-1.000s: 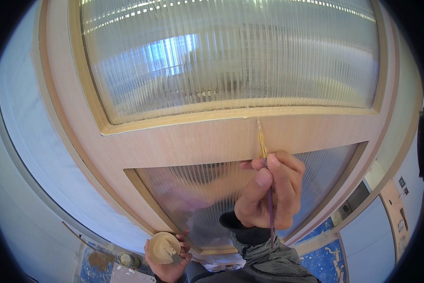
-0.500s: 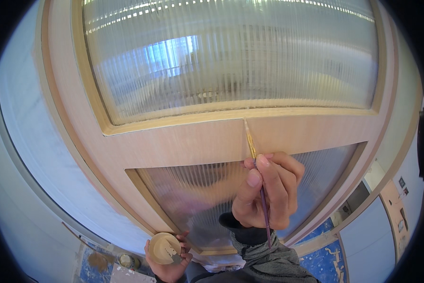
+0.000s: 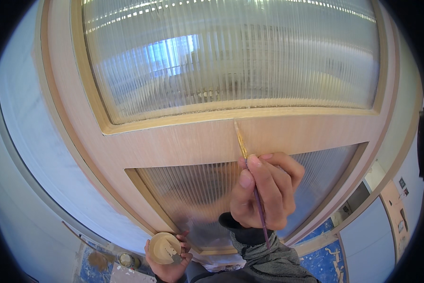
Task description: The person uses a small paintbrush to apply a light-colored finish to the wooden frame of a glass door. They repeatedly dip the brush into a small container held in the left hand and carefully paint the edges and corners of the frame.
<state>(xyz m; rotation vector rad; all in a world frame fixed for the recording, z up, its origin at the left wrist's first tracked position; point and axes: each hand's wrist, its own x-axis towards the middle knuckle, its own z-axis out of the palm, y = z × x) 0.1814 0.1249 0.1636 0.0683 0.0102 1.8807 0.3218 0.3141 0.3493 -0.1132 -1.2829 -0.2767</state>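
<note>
Brush [image 3: 242, 141] tip touches the lower frame strip of the upper glass pane [image 3: 230, 56], on the wooden door [image 3: 174, 146] — the right hand [image 3: 264, 193] pinches its thin handle, fingers closed around it. The left hand [image 3: 167, 257], low down, grips a small round tub [image 3: 163, 247] of tan paint or filler. The strip looks coated left of the tip; the stretch to its right seems, by my reading, yet to be done. The rail gives open room both ways — only the lower glass pane [image 3: 193, 193] sits close beneath the working hand.
</note>
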